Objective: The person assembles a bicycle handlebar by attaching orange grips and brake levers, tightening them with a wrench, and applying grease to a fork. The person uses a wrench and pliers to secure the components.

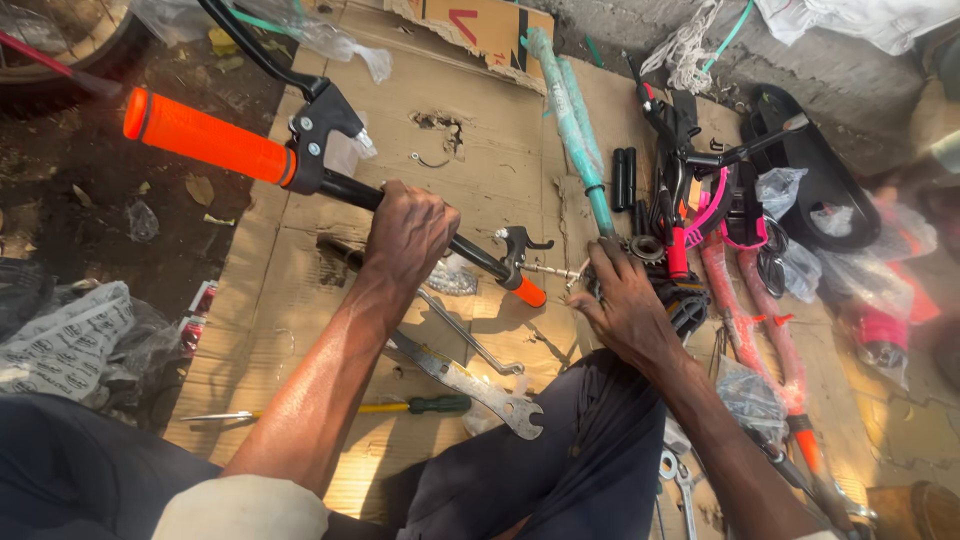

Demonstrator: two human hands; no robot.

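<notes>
At the top middle of the frame I see a torn flap of brown cardboard box (487, 28) with red and dark printed marks. At the left edge lies a crumpled clear plastic bag (62, 335) covered in small dark print. Just right of it, a small red-and-white packet (198, 303). On the right, clear plastic bags (790, 225) wrap small parts.

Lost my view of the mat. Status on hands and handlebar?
Left hand gripping black handlebar with orange grips. Right hand on black toothed part. Flat metal wrench lies below.
</notes>
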